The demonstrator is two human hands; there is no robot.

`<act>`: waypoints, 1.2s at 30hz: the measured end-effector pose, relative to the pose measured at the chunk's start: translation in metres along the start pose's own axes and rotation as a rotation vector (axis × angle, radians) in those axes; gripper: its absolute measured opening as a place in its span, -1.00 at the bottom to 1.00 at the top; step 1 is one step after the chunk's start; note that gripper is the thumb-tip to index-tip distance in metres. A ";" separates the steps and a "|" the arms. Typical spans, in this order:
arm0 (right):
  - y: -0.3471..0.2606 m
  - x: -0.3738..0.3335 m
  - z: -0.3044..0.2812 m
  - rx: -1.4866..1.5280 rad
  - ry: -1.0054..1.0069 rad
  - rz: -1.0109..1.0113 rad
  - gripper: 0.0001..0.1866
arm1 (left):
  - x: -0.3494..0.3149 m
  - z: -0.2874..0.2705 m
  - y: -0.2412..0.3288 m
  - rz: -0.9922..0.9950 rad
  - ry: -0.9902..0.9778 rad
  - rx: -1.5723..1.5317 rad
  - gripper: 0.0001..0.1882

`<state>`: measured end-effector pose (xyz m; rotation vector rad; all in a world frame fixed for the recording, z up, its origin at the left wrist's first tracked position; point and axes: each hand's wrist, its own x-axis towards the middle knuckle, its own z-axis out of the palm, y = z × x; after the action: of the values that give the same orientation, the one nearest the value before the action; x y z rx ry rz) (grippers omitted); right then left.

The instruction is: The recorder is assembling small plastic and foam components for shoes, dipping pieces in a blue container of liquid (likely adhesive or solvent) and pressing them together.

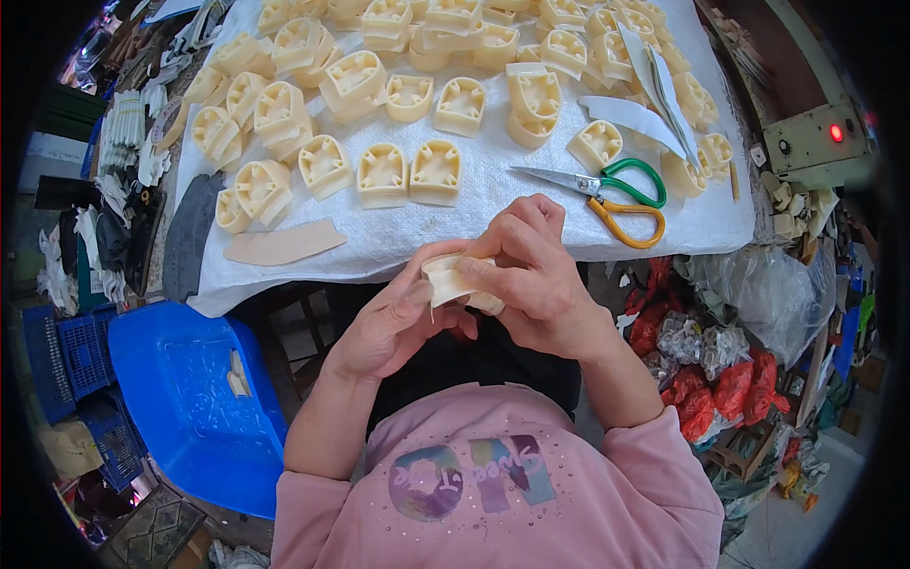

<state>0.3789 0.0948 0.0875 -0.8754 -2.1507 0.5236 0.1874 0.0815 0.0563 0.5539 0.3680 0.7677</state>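
Both my forearms come up from lower edge, hands meet over lap, just short of tabletop (284, 280) edge. My left hand (393, 322) palm-up, fingers curled under cream moulded piece (455, 278), thumb pressed on its near end. My right hand (536, 270) arched over from right, fingers clamped on piece's far end. Piece lies roughly level, long axis left-right, pinched between both hands. Scissors (607, 196) lie on white cloth just beyond right hand, blades pointing left. Many like cream pieces (379, 175) spread across cloth.
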 end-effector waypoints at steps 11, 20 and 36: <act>0.006 -0.003 0.003 0.022 0.030 -0.013 -0.61 | 0.004 0.019 0.005 0.074 0.204 0.154 -0.35; 0.002 -0.006 0.005 -0.114 0.099 0.070 -0.59 | -0.008 0.016 -0.010 0.768 0.475 1.023 -0.72; -0.007 -0.009 0.003 -0.203 -0.037 0.134 -0.72 | -0.004 0.023 -0.009 0.831 0.551 1.415 -0.96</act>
<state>0.3781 0.0831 0.0852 -1.1349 -2.2168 0.3939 0.2012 0.0652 0.0703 1.9067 1.2629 1.4132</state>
